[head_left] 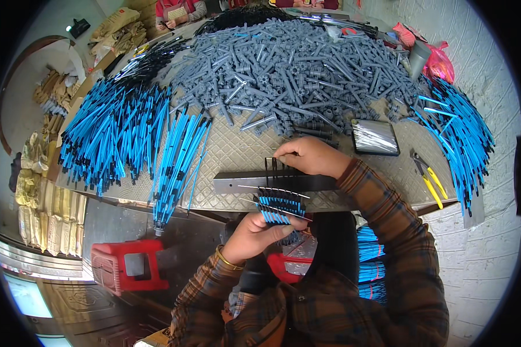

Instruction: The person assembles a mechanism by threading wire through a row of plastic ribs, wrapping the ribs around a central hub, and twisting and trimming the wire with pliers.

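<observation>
Below the table's front edge, my left hand (pixel 252 236) is closed round a bundle of blue rods with black fittings (pixel 278 211). Two thin pale wires cross the bundle. Just beyond it lies a dark metal bar (pixel 231 184) along the table. My right hand (pixel 312 155) reaches over the bar, thumb and fingers pinched at the top of several thin black parts (pixel 270 166) that stand up from the bar. Their lower ends are partly hidden by the bar and the bundle.
A heap of grey plastic fittings (pixel 295 69) covers the far table. Blue rods lie at the left (pixel 110 133) and right (pixel 460 133). A tray of thin pale pins (pixel 375 136) and yellow-handled pliers (pixel 431 182) are at right. A red stool (pixel 150 266) stands below left.
</observation>
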A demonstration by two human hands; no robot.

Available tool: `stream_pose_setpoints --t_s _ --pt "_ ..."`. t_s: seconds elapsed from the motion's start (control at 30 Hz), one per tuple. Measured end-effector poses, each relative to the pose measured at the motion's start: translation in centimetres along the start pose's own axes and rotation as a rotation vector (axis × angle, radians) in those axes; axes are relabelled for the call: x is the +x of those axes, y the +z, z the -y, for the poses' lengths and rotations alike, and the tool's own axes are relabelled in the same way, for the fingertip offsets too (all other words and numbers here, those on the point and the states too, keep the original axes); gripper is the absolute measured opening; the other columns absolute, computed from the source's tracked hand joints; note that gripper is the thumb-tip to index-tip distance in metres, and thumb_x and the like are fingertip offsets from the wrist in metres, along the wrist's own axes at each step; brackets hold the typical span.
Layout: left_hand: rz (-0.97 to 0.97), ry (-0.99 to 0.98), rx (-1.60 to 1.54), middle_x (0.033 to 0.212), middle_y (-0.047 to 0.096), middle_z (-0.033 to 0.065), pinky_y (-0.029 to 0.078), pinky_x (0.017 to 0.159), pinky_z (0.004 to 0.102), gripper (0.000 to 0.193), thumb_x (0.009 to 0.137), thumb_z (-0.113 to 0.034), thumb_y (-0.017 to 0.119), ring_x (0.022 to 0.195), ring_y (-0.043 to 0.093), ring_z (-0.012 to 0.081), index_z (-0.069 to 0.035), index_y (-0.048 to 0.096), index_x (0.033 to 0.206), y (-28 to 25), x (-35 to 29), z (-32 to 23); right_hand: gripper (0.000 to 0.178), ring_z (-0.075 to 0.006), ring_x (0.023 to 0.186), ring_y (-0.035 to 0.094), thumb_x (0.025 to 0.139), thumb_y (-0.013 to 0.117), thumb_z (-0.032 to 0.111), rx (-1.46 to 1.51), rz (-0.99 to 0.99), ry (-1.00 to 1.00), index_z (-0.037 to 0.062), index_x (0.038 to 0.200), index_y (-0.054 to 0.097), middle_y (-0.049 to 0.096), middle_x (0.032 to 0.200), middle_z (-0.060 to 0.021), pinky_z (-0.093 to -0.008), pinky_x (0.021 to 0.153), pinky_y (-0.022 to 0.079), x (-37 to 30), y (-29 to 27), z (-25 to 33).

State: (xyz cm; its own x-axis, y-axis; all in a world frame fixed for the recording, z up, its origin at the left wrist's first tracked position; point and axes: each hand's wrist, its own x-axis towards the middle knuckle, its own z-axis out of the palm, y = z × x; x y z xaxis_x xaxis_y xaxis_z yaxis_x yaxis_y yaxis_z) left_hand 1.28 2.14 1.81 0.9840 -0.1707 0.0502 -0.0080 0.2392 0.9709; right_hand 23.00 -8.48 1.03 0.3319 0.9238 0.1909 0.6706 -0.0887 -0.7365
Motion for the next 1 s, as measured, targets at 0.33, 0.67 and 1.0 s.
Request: stream_pose_setpoints --t_s 0.33,0.67,1.0 --pt "0.050 0.066 0.195 0.101 0.066 0.0069 0.044 0.090 0.0314 0.019 0.088 -0.009 0.057 0.099 0.059 0.0177 -0.002 0.063 0.105 -2.3 -2.0 -1.3 0.034 -0.0169 0.094 0.060 0.089 0.054 0.021 0.195 0.047 -0.068 0.0008 0.116 0.056 0.064 0.101 -0.0153 -0.0304 0.084 0.046 2.7 2.9 2.5" --pt "0.023 0.174 -0.108 0.083 0.066 0.0056 0.051 0.071 0.0262 0.013 0.082 -0.007 0.065 0.077 0.063 0.0117 -0.001 0.063 0.092 0.2 -0.4 0.8 0.014 -0.0138 0.068 0.050 0.083 0.054 0.012 0.039 0.066 0.114 -0.0006 0.087 0.056 0.049 0.071 -0.0065 -0.0307 0.063 0.042 -0.1 0.0 -2.2" --pt "0.064 0.110 -0.226 0.082 0.067 0.0051 0.052 0.068 0.0250 0.012 0.080 -0.010 0.065 0.074 0.064 0.0124 -0.003 0.065 0.090 -1.1 0.5 0.3 0.023 -0.0360 0.083 0.055 0.077 0.058 0.013 -0.477 0.088 -0.128 0.0017 0.097 0.059 0.055 0.099 -0.0183 -0.0396 0.071 0.045 -2.3 -2.2 3.7"
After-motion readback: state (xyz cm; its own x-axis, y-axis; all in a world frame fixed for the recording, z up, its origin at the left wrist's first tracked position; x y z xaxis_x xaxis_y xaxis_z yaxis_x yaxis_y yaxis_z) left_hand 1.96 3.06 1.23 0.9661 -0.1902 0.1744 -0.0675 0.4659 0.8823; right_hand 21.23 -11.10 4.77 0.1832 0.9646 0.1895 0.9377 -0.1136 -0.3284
